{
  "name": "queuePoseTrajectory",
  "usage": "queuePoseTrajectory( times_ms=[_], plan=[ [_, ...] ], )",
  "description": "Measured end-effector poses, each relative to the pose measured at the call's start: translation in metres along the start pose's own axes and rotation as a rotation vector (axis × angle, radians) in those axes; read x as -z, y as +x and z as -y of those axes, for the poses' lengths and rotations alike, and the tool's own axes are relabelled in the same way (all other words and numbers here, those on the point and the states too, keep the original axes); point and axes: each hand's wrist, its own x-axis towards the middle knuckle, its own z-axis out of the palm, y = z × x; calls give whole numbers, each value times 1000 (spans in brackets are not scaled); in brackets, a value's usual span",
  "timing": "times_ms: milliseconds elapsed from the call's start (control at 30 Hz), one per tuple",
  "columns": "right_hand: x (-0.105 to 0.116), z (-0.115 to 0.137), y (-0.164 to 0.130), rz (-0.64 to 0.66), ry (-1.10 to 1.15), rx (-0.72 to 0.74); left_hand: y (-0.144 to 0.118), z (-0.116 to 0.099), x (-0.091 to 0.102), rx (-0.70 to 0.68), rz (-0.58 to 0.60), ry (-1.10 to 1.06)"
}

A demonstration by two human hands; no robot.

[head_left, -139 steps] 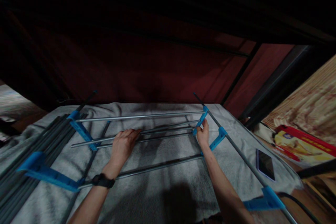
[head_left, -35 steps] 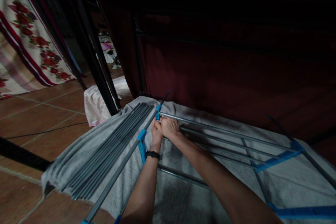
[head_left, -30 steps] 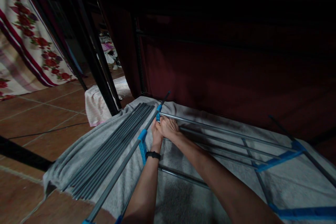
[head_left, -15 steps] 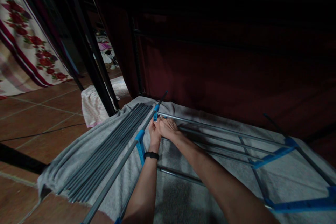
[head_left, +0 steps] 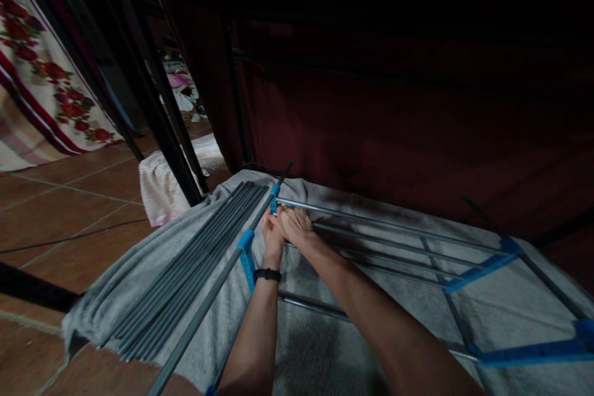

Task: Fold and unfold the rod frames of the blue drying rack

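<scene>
Where hands (head_left: pixel 284 229) meet: blue connector (head_left: pixel 273 199), grey rod (head_left: pixel 371 223).

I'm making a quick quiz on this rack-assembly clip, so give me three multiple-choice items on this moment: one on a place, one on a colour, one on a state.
1. Where do both hands meet?
A. at the far blue connector on the left side rail
B. at the right side rail
C. on the loose pile of rods

2. What colour are the plastic connectors?
A. red
B. blue
C. white

3. How do the spare grey rods lie?
A. standing upright
B. scattered over the floor tiles
C. bundled side by side on the grey towel

Answers:
1 A: the left hand and right hand are pressed together by the far blue connector.
2 B: the right-side connector is blue as well.
3 C: the spare grey rods lie parallel on the grey towel.
</scene>
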Motion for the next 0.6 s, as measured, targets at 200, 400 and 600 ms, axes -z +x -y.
queuePoseTrajectory(
  times_ms=[200, 400, 600],
  plan=[
    [-2, -5, -2, 7, -14, 26, 0, -3, 2, 6, 2, 4],
    [0, -23, -10, 78, 14, 71, -1, -11, 9, -15, -19, 81],
    [1, -21, -6, 74, 82, 48, -8, -13, 5, 0, 28, 114]
  ],
)
